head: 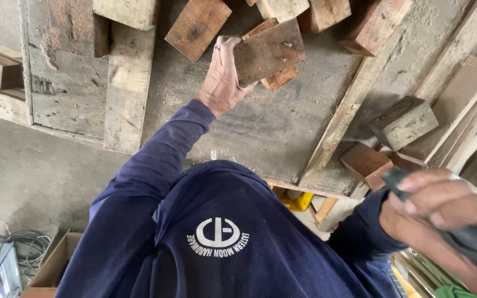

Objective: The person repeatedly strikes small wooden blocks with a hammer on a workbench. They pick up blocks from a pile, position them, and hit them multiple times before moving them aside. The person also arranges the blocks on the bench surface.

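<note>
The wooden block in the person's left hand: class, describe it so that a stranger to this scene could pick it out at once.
Start at the dusty grey workbench and look to the heap of offcuts along its far edge. There the left hand grips a flat, dark brown wooden block by its edge. Unlike its neighbours, it is lifted and tilted, partly covering an orange-brown piece.

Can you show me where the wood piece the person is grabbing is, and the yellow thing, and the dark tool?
wood block (pixel 271 52), head view, middle of its flat face.
yellow thing (pixel 296 202), head view, its visible top.
dark tool (pixel 473 243), head view, body below the fingers.
</note>
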